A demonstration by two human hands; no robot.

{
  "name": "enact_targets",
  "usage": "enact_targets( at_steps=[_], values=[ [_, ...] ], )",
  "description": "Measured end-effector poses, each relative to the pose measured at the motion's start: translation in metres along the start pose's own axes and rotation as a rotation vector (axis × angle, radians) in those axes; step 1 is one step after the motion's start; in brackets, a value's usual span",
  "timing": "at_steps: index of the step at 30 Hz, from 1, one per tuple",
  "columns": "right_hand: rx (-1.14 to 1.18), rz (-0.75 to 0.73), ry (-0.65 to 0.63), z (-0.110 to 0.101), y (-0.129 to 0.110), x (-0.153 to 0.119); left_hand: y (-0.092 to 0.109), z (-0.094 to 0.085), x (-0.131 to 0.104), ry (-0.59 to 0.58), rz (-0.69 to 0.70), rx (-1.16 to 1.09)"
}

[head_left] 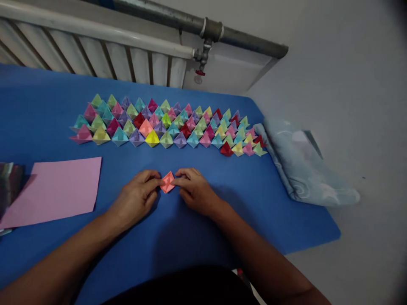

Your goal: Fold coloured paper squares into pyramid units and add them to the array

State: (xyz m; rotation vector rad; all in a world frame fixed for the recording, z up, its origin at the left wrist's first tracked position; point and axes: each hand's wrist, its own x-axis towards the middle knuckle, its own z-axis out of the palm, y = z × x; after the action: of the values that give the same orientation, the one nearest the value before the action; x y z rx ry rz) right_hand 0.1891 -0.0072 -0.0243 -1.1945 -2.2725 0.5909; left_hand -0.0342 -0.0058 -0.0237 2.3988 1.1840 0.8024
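Coral paper point(168, 181) (pinched) points away, slightly right.

Fingers point(176, 181) hide the sides of the orange paper point(168, 183). The left edge cuts off the heater point(95, 55) and a pile point(11, 186) too blurry to make out

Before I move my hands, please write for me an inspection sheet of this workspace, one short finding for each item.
Surface: blue table, shadowed near the person.
Work pieces: coral piece between the hands; folded pieces in close, many-coloured rows behind it.
Clutter: pink sheet at left; cloth at right; dark bundle at left edge, contents unclear.
Grip: left hand and right hand hold opposite sides of the coral piece.
Cables: nothing seen.
Surroundings: radiator, pipe, red-handled valve, pale walls.
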Motion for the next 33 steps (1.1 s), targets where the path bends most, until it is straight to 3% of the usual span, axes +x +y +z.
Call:
enact_targets(
  at_steps=[9,12,18,23,33],
  values=[
    [-0.178,0.016,-0.146,-0.003,-0.008,0.005,0.001,0.0,0.003,-0.115,0.038,0.069],
    [-0.087,0.015,-0.091,-0.002,-0.006,0.004,0.0,-0.003,0.004,-0.098,0.022,0.011],
    [0.153,0.097,0.232,0.003,0.001,0.008,-0.004,-0.006,0.01,0.037,-0.213,-0.084],
    [0.101,0.158,0.176,0.006,-0.007,0.017,-0.006,0.002,0.019,0.022,-0.208,-0.12],
    [-0.038,0.243,0.126,0.009,-0.011,0.024,-0.003,0.007,0.024,-0.059,-0.212,0.07]
  ],
)
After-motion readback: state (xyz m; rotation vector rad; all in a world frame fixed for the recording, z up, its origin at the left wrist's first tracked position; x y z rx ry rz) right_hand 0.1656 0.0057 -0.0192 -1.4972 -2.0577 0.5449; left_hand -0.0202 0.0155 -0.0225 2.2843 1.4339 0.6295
